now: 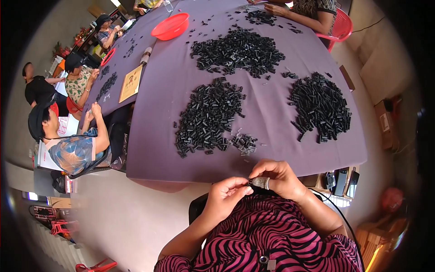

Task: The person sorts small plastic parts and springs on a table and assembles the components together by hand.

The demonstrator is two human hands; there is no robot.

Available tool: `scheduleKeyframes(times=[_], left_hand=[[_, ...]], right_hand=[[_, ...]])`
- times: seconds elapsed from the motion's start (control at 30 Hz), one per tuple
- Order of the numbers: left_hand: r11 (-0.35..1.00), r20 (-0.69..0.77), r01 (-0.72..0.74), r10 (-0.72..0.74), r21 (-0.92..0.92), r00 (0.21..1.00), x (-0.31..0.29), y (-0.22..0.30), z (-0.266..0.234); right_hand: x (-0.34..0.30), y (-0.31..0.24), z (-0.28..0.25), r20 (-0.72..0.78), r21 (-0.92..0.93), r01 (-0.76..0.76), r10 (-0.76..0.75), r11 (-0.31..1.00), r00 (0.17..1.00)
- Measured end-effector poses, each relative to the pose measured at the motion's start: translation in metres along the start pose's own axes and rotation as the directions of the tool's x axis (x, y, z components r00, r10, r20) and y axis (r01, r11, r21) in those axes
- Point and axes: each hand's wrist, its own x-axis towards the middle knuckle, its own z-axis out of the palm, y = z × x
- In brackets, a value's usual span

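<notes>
Just off the table's near edge, my left hand (225, 196) and my right hand (282, 180) meet in front of my body. The left thumb and fingertips pinch a small black part (249, 184), mostly covered by the fingers. My right fingers are closed at the same part from the other side; a greyish woven finger cover (261, 182) sits on one of them. Nearest to the hands on the table lies a small heap of black and clear pieces (244, 144). Beside it spreads a large pile of short black cylindrical parts (209, 118).
A purple cloth covers the table (267, 113). More black parts lie in a far pile (238, 50) and a right pile (321, 108). A red basin (170, 26) and a yellowish booklet (130, 84) lie further off. Several people sit around, one (74, 140) at left.
</notes>
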Motion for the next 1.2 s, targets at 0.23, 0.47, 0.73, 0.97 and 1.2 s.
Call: scheduleKeyframes(times=[0.23,0.47,0.73,0.97,1.2], left_hand=[[0.998,0.024,0.056,-0.057,0.026,0.998,0.005,0.001,0.002],[0.983,0.085,0.184,-0.183,-0.001,0.979,0.004,0.004,-0.007],[0.992,0.036,0.12,-0.12,-0.022,0.992,0.002,-0.006,-0.011],[0.958,-0.065,0.088,-0.11,-0.272,0.992,0.003,-0.012,-0.008],[0.916,-0.182,-0.048,-0.028,-0.398,0.983,0.005,-0.004,0.001]], right_hand=[[-0.003,-0.002,-0.001,0.006,0.034,0.026,-0.027,0.999,1.0],[0.0,-0.005,-0.003,0.081,-0.308,0.148,-0.129,0.94,0.988],[0.006,-0.012,0.014,0.111,-0.52,0.179,-0.142,0.835,0.984],[0.006,-0.011,0.028,0.092,-0.621,0.266,-0.268,0.737,0.959],[0.014,-0.032,0.036,0.079,-0.746,0.222,-0.248,0.628,0.966]])
